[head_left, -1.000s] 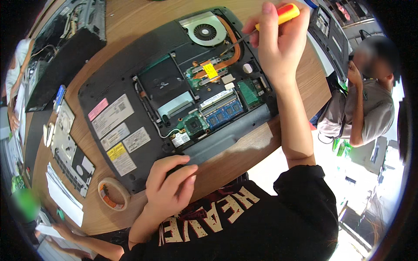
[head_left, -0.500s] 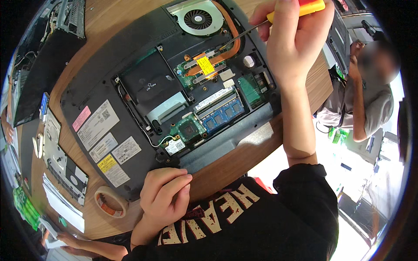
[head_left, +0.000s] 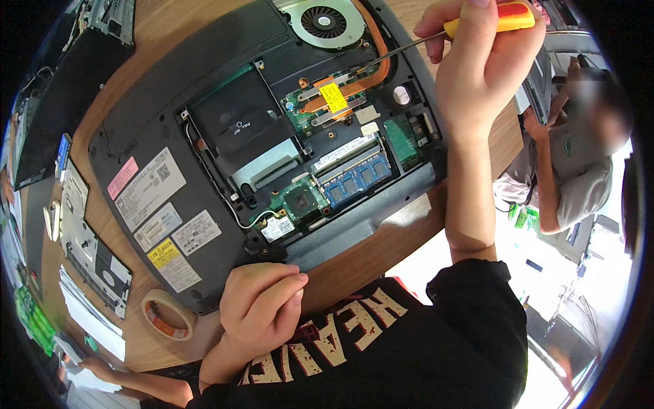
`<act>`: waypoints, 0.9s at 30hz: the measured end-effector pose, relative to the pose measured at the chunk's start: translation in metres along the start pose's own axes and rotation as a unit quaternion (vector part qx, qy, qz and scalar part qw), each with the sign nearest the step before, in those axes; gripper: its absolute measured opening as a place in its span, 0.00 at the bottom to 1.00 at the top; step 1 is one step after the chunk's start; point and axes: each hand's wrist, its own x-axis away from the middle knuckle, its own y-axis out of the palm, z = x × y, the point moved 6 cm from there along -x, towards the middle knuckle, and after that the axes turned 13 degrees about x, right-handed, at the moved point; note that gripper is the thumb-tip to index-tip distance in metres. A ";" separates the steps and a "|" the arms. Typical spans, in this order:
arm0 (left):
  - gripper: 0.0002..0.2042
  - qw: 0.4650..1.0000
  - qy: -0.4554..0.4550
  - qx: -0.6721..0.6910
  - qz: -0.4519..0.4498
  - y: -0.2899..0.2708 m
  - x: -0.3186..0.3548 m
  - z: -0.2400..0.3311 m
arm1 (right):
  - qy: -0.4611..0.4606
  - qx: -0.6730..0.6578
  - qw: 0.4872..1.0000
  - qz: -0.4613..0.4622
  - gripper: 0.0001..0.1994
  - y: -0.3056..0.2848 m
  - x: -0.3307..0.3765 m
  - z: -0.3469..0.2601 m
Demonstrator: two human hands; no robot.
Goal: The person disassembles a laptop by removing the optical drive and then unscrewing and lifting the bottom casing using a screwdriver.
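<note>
Right hand gripping orange-and-yellow-handled screwdriver, metal tip on copper heat pipe of opened black laptop lying bottom-up on wooden table, left hand curled closed, resting on laptop's near edge, beige tape roll just beside.

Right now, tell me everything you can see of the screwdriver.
The screwdriver has an orange and yellow handle, plastic by the look, and a thin, dark metal shaft. The right hand wraps the handle near the picture's top edge, hiding most of it. The shaft slants down and to the left, its tip over the copper heat pipe of the opened laptop, beside the fan. Whether the tip sits in a screw cannot be told.
</note>
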 end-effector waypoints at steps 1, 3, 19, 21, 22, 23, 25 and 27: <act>0.11 1.000 0.000 0.001 0.001 0.000 0.000 0.000 | 0.012 0.006 1.000 -0.022 0.05 -0.001 -0.001 0.001; 0.11 1.000 -0.002 0.001 0.005 -0.001 0.000 -0.001 | 0.059 0.007 0.998 -0.026 0.06 0.001 -0.003 -0.004; 0.11 1.000 0.010 -0.008 0.001 0.002 0.002 -0.002 | -0.049 -0.128 0.983 -0.123 0.22 0.008 -0.008 -0.024; 0.11 1.000 0.012 -0.006 0.006 0.002 0.002 0.000 | -0.058 -0.129 0.985 -0.094 0.21 0.000 -0.013 -0.024; 0.11 1.000 0.017 -0.003 0.008 0.002 0.002 0.001 | -0.083 -0.135 0.977 -0.140 0.20 -0.003 -0.017 -0.029; 0.10 1.000 0.021 0.001 0.010 0.002 0.002 0.002 | -0.097 -0.136 0.972 -0.162 0.19 -0.005 -0.019 -0.030; 0.10 0.999 0.027 -0.013 0.019 0.004 0.003 0.002 | -0.086 -0.177 0.963 -0.184 0.18 -0.002 -0.017 -0.016; 0.10 0.999 0.030 -0.026 0.025 0.003 0.004 0.004 | -0.038 -0.215 0.954 -0.204 0.17 0.001 -0.017 -0.013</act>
